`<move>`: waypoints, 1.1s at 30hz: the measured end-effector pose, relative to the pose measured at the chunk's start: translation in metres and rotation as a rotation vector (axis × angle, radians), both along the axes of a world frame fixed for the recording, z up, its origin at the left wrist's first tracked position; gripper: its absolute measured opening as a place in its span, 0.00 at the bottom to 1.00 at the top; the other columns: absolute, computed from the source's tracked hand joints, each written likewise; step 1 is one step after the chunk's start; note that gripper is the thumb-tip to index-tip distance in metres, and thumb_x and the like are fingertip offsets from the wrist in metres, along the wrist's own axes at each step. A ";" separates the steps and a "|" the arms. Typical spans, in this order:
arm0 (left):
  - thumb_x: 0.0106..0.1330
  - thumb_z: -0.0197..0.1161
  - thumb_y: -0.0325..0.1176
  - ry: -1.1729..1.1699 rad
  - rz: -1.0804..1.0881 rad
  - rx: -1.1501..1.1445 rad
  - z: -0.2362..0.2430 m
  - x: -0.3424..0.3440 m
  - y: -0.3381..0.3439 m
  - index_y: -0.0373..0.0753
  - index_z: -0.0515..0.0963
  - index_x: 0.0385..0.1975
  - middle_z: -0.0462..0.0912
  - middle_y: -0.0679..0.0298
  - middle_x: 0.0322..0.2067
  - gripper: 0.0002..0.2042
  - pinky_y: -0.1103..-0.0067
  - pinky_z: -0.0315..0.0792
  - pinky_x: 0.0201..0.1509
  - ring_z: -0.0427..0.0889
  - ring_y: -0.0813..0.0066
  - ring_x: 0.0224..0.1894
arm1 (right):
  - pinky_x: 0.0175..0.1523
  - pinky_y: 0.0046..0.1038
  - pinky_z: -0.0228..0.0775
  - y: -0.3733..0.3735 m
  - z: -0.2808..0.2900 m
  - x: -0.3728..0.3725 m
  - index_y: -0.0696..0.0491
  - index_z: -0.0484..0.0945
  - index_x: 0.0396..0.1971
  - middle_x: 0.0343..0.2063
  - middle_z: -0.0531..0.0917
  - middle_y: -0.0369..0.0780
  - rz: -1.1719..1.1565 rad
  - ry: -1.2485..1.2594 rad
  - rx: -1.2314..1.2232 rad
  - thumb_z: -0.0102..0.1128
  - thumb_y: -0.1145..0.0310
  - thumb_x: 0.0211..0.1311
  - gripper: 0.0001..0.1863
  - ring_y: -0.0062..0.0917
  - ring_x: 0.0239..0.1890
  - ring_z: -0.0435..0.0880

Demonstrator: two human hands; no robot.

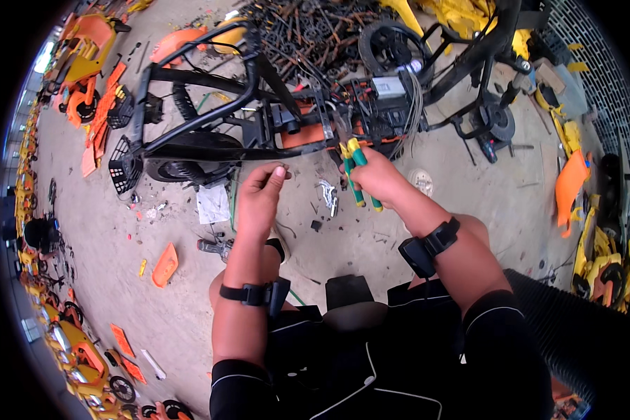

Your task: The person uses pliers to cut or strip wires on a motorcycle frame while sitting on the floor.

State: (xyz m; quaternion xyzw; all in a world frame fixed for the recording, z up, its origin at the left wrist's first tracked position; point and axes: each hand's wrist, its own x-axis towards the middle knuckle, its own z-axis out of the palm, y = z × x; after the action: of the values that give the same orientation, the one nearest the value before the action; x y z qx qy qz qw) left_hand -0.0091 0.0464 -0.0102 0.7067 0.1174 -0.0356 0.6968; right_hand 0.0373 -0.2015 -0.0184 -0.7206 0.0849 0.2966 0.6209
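My right hand (374, 175) is wrapped round pliers (357, 155) with green and yellow handles. Their metal jaws point up into the wiring of a black tubular vehicle frame (210, 115). Just below the frame's near rail is my left hand (262, 183), thumb and fingers pressed together. Whatever is between those fingertips, if anything, is too small to make out. Inside the frame lie a silver box (388, 87), a bundle of grey cables (414, 105) and an orange panel (308, 135). The exact spot where the jaws meet the wiring is hard to see.
Behind the frame rises a heap of dark metal parts (301, 42). A power tool (213, 246) lies by my left leg, near an orange panel piece (164, 266). Small scraps (327, 196) litter the floor between my feet. Yellow and orange body parts (574, 182) line the right side.
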 end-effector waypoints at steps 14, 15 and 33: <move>0.76 0.60 0.35 -0.210 -0.020 -0.329 0.168 -0.077 -0.038 0.34 0.80 0.52 0.82 0.67 0.32 0.13 0.87 0.63 0.24 0.69 0.87 0.22 | 0.54 0.29 0.74 -0.005 0.172 -0.103 0.54 0.66 0.67 0.52 0.80 0.38 0.250 -0.422 -0.068 0.60 0.82 0.56 0.35 0.25 0.52 0.78; 0.76 0.60 0.34 -0.208 -0.020 -0.353 0.172 -0.086 -0.041 0.35 0.80 0.52 0.82 0.68 0.32 0.12 0.87 0.64 0.26 0.69 0.87 0.23 | 0.56 0.28 0.73 -0.004 0.184 -0.115 0.54 0.66 0.67 0.52 0.80 0.38 0.251 -0.434 -0.113 0.61 0.82 0.57 0.35 0.25 0.52 0.78; 0.64 0.70 0.32 -0.507 -0.049 0.503 0.076 -0.134 -0.069 0.35 0.85 0.39 0.86 0.54 0.31 0.09 0.73 0.76 0.36 0.82 0.65 0.29 | 0.52 0.37 0.74 -0.021 0.084 -0.180 0.57 0.67 0.65 0.48 0.82 0.55 0.240 -0.444 -0.294 0.55 0.76 0.54 0.33 0.46 0.51 0.83</move>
State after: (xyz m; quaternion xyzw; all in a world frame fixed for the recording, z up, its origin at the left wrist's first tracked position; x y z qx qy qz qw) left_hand -0.1433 -0.0225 0.0661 0.8452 -0.0713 0.1541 0.5068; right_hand -0.1427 -0.2226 0.0659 -0.8551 -0.0969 0.1877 0.4734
